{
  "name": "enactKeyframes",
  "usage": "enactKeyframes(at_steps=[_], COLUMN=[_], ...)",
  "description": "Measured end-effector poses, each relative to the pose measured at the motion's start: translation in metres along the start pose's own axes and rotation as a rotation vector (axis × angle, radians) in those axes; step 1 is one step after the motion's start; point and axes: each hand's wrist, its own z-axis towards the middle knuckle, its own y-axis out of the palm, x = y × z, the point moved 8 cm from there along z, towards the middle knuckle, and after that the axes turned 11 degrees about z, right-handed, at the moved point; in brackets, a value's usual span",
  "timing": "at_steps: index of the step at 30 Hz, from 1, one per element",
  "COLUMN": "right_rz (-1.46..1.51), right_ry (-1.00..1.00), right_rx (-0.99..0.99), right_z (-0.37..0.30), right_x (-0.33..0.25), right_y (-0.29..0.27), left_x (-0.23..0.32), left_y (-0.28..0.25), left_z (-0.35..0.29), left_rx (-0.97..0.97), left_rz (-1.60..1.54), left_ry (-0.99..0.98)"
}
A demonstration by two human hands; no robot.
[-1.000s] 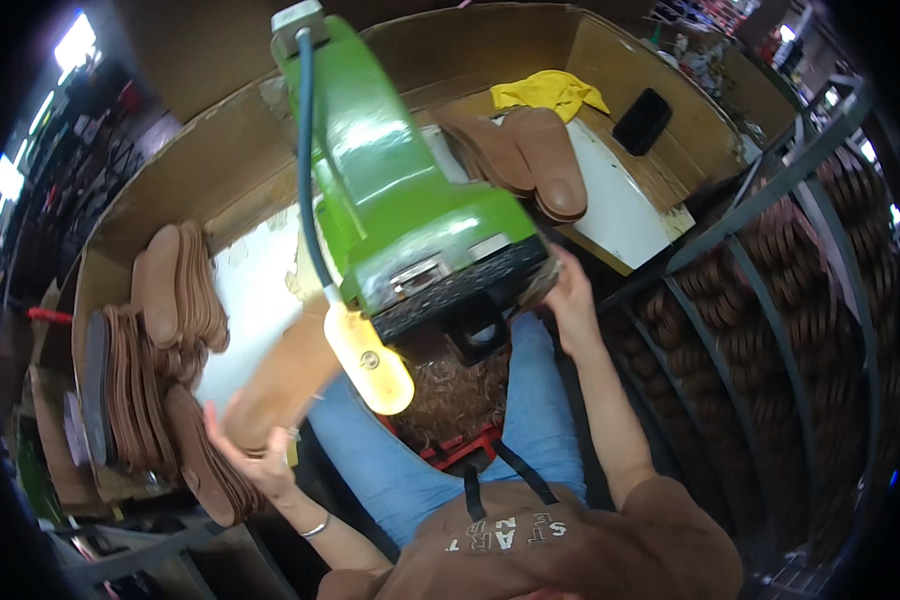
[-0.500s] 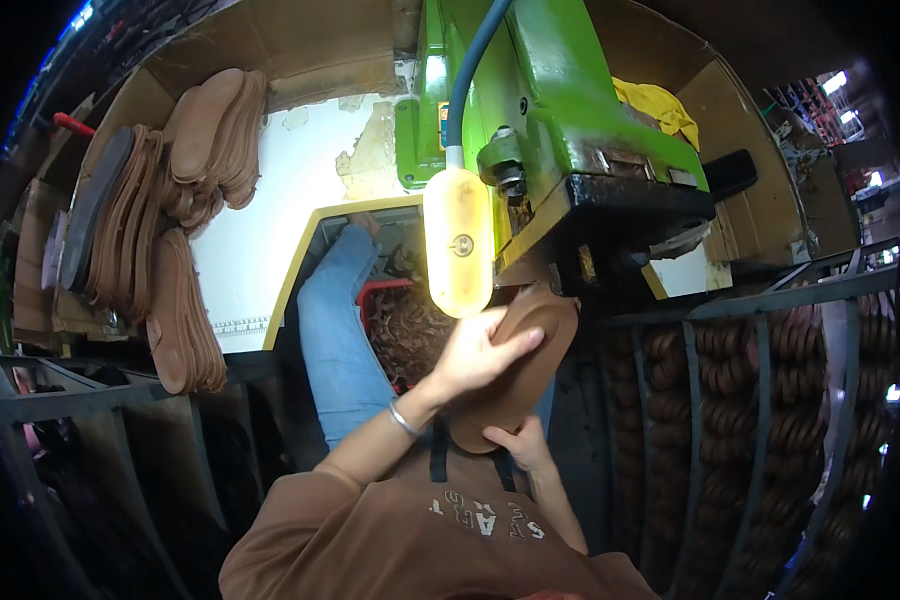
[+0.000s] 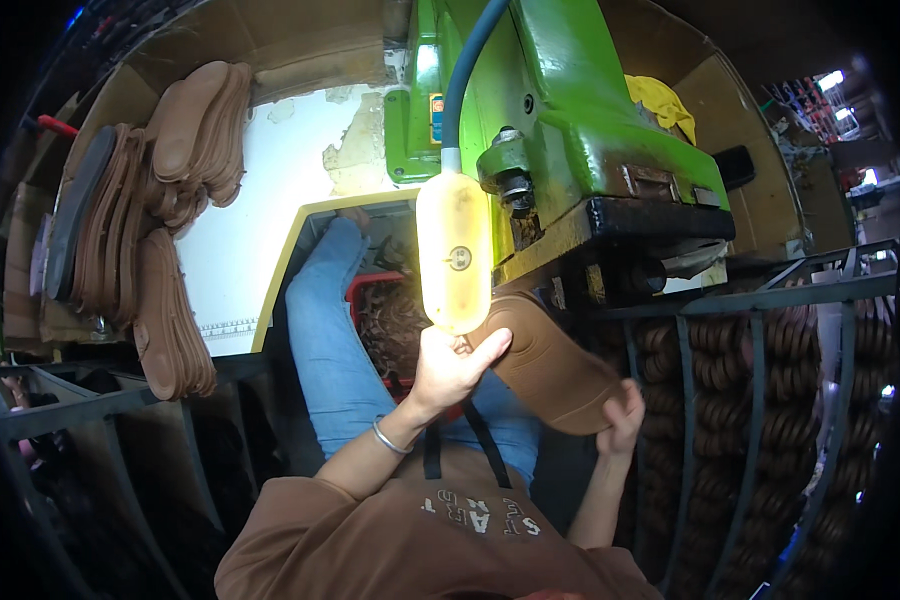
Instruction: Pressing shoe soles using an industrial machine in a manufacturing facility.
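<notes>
Brown sole (image 3: 558, 372), lower end farther right

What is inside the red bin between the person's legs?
Brown scraps lie in the red bin. They cover its bottom, and its right side is partly hidden behind the lit yellow lamp and the left hand.

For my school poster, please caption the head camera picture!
Left hand and right hand hold a brown sole near a green machine and glowing lamp.
</notes>
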Motion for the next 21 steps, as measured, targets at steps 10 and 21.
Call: enactKeyframes(at_steps=[10,21], right_rz=[0.027,0.081], right_ry=[-0.146,-0.053], right_rx=[-0.086,-0.24], right_z=[0.114,0.083], right_x=[-0.048,0.034], right_y=[0.086,0.153], left_x=[0.028,0.036], left_y=[-0.027,-0.138], left_z=[0.005,-0.034], left_rx=[0.081,0.277], left_rz=[0.005,-0.031], left_ry=[0.132,0.066])
